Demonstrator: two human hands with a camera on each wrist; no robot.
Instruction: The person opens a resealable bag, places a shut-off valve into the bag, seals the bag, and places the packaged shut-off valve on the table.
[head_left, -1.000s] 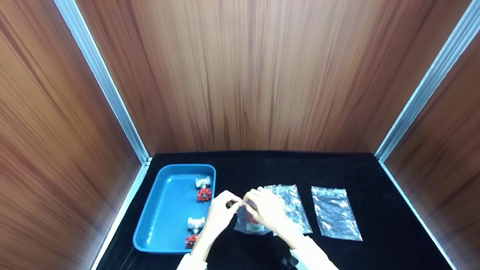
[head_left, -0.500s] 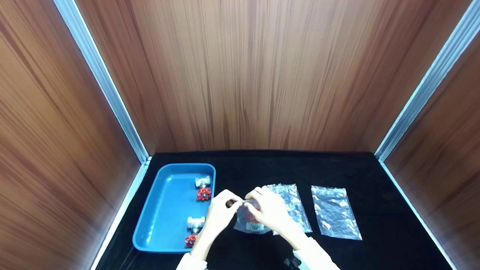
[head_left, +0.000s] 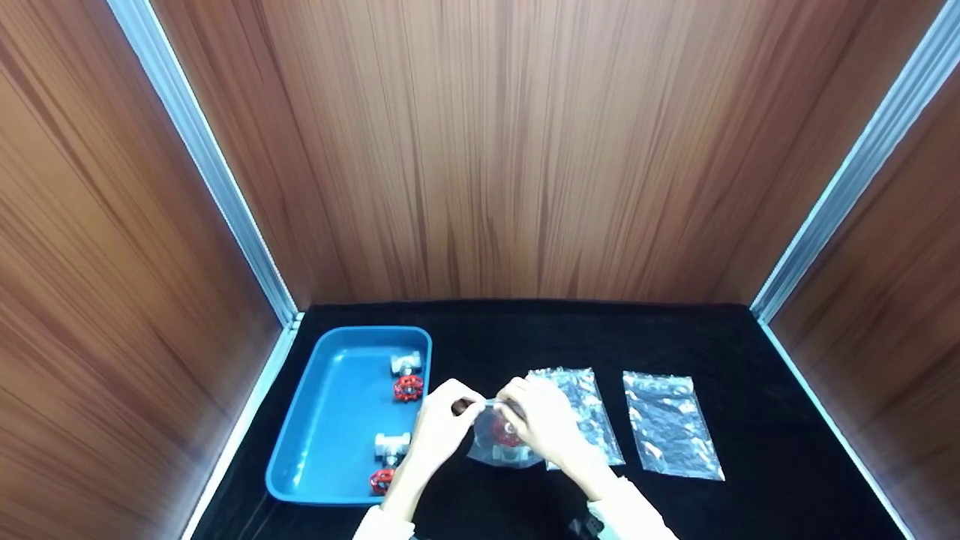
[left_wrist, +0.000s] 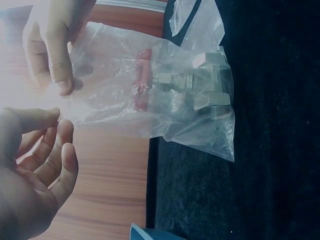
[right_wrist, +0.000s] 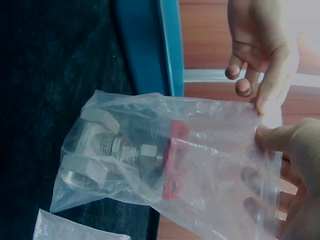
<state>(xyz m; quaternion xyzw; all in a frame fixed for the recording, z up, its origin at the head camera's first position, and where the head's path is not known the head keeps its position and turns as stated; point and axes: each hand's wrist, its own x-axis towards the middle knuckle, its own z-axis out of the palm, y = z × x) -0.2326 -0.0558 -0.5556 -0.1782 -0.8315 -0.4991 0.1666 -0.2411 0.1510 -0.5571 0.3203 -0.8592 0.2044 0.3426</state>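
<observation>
A clear zip bag (left_wrist: 110, 75) hangs upright between my two hands. Inside, at its bottom, sits a gate valve with a silver body (right_wrist: 102, 147) and a red handwheel (right_wrist: 175, 160) facing up. My left hand (head_left: 444, 426) pinches one top corner of the bag between thumb and forefinger, its other fingers loosely curled. Along the top edge, close beside it, my right hand (head_left: 546, 421) pinches the bag, thumb on one face and fingers behind the film. In the right wrist view those fingertips show dimly through the plastic.
A blue tray (head_left: 330, 420) stands at left, with two more red-wheeled valves (head_left: 406, 375) along its right side. Right of the hands lie a clear plastic bag (head_left: 589, 409), partly behind my right hand, and another flat bag (head_left: 671, 427). Wood panels (head_left: 495, 150) enclose the black cloth.
My right hand loosened its fingers and shifted slightly right along the bag's top edge, then pinched it again. My left hand stays at its corner; the valve remains in the bag.
</observation>
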